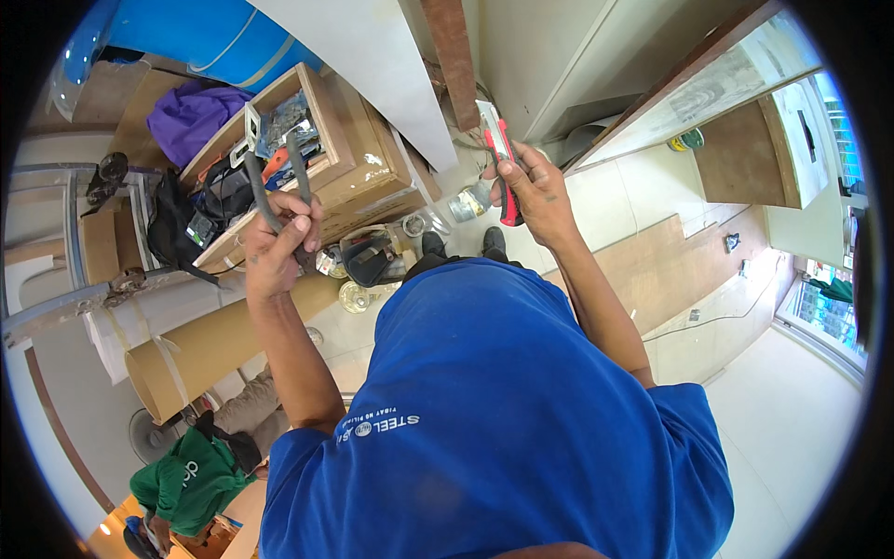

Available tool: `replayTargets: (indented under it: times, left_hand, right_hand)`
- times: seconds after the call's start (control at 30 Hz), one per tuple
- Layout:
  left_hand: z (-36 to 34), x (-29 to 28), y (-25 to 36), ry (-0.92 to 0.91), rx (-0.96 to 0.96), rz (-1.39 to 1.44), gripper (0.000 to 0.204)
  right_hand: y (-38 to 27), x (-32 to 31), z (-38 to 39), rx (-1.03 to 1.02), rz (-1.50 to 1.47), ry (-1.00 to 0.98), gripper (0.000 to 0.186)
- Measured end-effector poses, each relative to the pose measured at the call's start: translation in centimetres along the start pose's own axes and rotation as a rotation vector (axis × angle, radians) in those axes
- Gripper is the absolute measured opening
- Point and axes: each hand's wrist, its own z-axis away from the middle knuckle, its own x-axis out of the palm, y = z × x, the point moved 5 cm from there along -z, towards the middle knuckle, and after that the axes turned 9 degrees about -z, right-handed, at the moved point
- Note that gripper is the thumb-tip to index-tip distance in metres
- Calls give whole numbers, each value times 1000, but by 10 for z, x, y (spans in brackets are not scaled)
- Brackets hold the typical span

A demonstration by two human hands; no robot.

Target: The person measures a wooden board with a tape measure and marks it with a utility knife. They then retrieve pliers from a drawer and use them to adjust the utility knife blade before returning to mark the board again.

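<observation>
My left hand (pixel 283 238) grips a dark grey, bendable-looking length (pixel 259 191), whose two upper ends stick up in front of an open wooden box (pixel 331 130) of tools and small parts; whether it is one folded piece or two is unclear. My right hand (pixel 526 182) is wrapped round a red and silver utility knife (pixel 509 205), held upright near a narrow brown wooden strip (pixel 452 51). Whether the blade is out is too small to tell. My feet are below, between the hands.
A purple bag (pixel 191 116), blue container (pixel 214 33), cardboard roll (pixel 168 368) and metal ladder (pixel 51 224) crowd the left. A co-worker in green (pixel 191 470) is at the lower left. A cabinet (pixel 736 154) stands right; boards (pixel 652 270) and a cable (pixel 694 321) lie on the floor.
</observation>
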Motion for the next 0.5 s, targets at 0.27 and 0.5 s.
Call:
replayTargets:
  times: [0.27,0.5]
  left_hand:
    - [1,53,-34,-92,-152,193,70]
    - [-15,114,-88,69,-163,617,42]
  right_hand:
    - [11,3,5,72,17,-37,62]
    - [19,18,10,114,21,-25,69]
